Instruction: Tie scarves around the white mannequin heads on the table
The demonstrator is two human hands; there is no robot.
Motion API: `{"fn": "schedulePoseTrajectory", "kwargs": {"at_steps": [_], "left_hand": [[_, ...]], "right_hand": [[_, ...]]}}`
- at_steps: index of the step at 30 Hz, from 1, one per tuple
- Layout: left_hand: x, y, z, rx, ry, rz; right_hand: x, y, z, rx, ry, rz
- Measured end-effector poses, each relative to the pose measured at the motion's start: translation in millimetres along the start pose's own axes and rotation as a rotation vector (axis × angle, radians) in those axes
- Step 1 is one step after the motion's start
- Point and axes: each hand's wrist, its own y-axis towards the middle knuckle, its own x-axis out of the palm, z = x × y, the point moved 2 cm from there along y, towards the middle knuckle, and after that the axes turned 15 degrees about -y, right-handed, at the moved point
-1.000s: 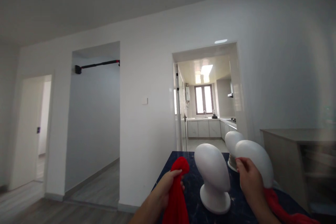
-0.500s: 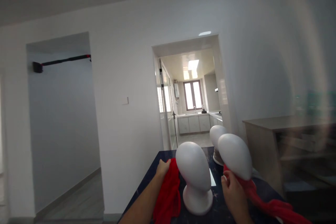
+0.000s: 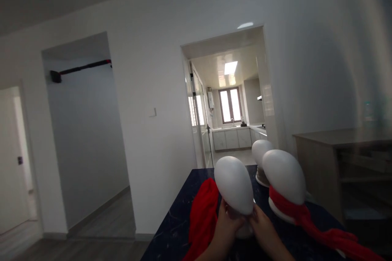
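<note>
Three white foam mannequin heads stand on a dark blue marbled table [image 3: 174, 232]. Both my hands are wrapped round the neck of the nearest head [image 3: 234, 185], my left hand [image 3: 226, 222] on its left side and my right hand [image 3: 261, 228] on its right. A red cloth [image 3: 202, 216] lies bunched on the table just left of that head. The second head [image 3: 284, 177] to the right has a red scarf [image 3: 309, 222] around its neck, trailing off to the right. A third head [image 3: 260, 151] stands behind it.
A wooden shelf unit [image 3: 346, 163] stands at the right. Behind the table a white wall has a doorway [image 3: 226, 98] into a lit kitchen. Another opening [image 3: 85, 130] with a black and red bar across its top is at the left.
My left hand let go of the red cloth and my right hand left the scarf. Both moved inward and closed on the neck of the nearest head.
</note>
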Motion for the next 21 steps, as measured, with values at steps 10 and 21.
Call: {"fn": "schedulePoseTrajectory", "kwargs": {"at_steps": [10,21], "left_hand": [[-46.8,9,47,0.328,0.026,0.113],[-243.2,115,104,0.160,0.739,0.630]], "right_hand": [[-3,-17,-24,-0.265,-0.094,-0.252],[35,-14,17,-0.098,-0.757,-0.515]]}}
